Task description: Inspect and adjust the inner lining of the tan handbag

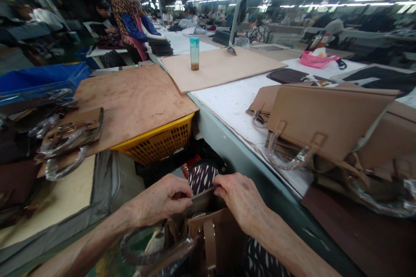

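A brown handbag [224, 238] with plastic-wrapped handles lies in my lap at the bottom centre, its mouth partly open. My left hand [165, 197] has its fingers curled closed at the left end of the bag's upper edge. At the right end of that edge, my right hand [238, 192] pinches the rim between thumb and fingers. The edge runs between both hands. Patterned black-and-white cloth [203, 177] shows just beyond the bag.
Brown bag pieces [328, 117] are piled on the white table [227, 99] at right. At left are a wooden board [136, 95], a yellow crate [159, 140], more bags [74, 125] and a blue bin [42, 78]. A bottle [194, 54] stands ahead; a person [133, 21] stands beyond.
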`<control>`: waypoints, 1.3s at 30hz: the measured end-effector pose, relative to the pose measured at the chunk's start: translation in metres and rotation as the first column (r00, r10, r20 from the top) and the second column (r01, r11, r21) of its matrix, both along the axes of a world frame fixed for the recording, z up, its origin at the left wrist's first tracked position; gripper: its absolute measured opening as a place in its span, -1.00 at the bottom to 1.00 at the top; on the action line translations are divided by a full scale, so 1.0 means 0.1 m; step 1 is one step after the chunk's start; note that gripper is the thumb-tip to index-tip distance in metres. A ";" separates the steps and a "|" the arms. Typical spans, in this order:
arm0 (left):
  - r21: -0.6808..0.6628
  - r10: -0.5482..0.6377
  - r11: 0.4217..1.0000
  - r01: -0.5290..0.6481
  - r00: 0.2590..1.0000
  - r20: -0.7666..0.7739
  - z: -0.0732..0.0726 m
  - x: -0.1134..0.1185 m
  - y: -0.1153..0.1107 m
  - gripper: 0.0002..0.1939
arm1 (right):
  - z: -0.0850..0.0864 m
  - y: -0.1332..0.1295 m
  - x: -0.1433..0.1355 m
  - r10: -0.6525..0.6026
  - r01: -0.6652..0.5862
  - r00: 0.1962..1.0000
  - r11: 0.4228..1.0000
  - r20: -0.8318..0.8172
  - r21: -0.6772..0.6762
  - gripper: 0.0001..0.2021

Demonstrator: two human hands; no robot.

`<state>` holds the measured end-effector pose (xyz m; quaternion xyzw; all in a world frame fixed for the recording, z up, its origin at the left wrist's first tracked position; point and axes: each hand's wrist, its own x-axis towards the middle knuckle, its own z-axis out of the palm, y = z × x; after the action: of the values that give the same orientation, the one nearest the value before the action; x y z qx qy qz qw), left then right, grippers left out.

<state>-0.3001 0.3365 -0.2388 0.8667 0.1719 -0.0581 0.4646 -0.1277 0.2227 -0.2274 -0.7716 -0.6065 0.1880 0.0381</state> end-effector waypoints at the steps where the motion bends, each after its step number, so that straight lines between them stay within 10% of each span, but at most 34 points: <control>1: 0.001 0.000 1.000 0.000 1.000 -0.005 0.01 0.00 0.00 -0.84 | -0.01 0.00 0.00 0.003 -0.004 1.000 1.000 0.013 0.009 -0.89; 13: 0.150 -0.063 0.986 0.068 0.997 -0.034 0.14 0.30 -0.13 -0.89 | 0.08 -0.03 -0.17 0.030 -0.032 0.998 0.998 0.048 0.054 -0.82; 19: 0.162 -0.026 0.986 0.027 1.000 -0.011 0.07 0.40 -0.16 -0.90 | 0.12 -0.28 -0.13 -0.077 0.067 0.997 0.952 0.024 0.298 -0.52; 23: 0.101 0.011 0.995 -0.002 0.996 -0.087 0.17 0.32 -0.21 -0.83 | 0.09 -0.42 0.10 -0.285 0.306 0.927 0.951 -0.243 0.052 -0.25; 28: -0.055 -0.025 0.998 0.022 0.997 -0.068 0.44 0.26 -0.22 -0.69 | 0.09 -0.41 0.41 -0.105 0.039 0.833 0.991 -0.543 -0.131 -0.62; 34: -0.312 -0.097 0.949 0.040 0.981 -0.167 0.67 0.35 -0.15 -0.64 | 0.26 -0.27 0.64 0.084 -0.124 0.883 0.991 -0.461 -0.058 -0.87; 39: -0.367 -0.086 0.930 0.007 0.976 -0.199 0.59 0.41 -0.17 -0.62 | 0.27 -0.24 0.70 0.139 -0.157 0.911 0.987 -0.388 -0.016 -0.92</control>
<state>-0.2595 0.3195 -0.1795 0.7582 0.1861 -0.1920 0.5947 -0.0581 0.1983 -0.2005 -0.6722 -0.6392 0.3523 0.1243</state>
